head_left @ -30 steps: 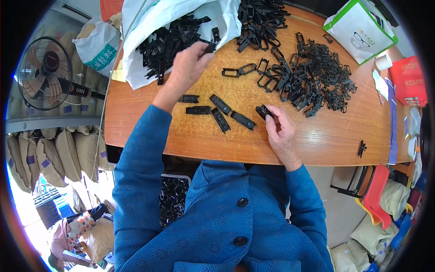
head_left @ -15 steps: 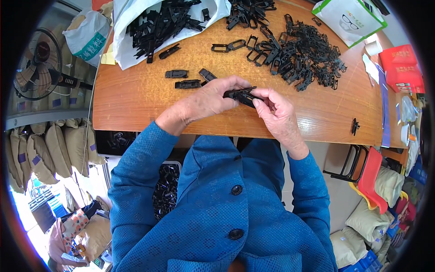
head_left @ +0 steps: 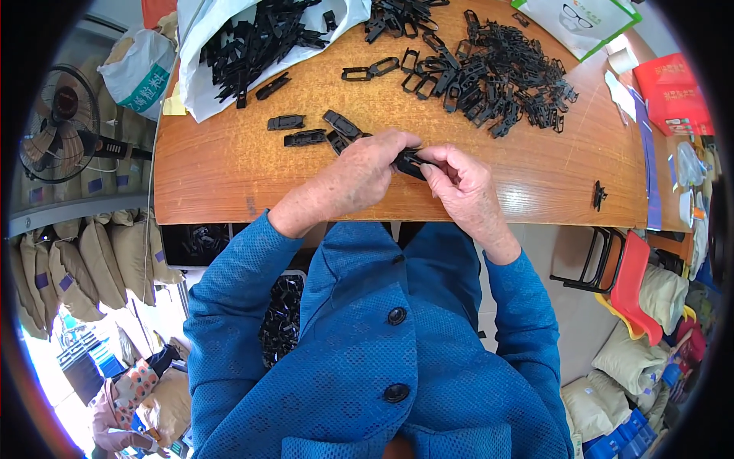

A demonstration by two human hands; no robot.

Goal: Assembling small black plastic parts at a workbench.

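Between my hands, just above the near part of the table, is a black plastic clip-like part [head_left: 410, 164]. My left hand [head_left: 365, 170] is closed round its left end and hides much of it. The thumb and fingers of my right hand [head_left: 464, 183] pinch its right end. Beside my left hand lie several finished-looking black pieces, among them a flat one [head_left: 304, 138] and a slanted one [head_left: 342, 123]. Farther off to the right spreads a heap of black open-framed plastic parts [head_left: 505, 80].
A white bag [head_left: 200, 98] spills long black parts [head_left: 260, 50] at the back left. One small black piece [head_left: 599, 196] lies near the table's right edge. A white-and-green bag [head_left: 581, 27] stands at the back right. Below are a bin of black parts [head_left: 281, 317] and a red chair [head_left: 636, 287].
My left fingers have come farther over the black part, covering more of it. Both hands stay together near the table's front edge. The whole view has shifted slightly.
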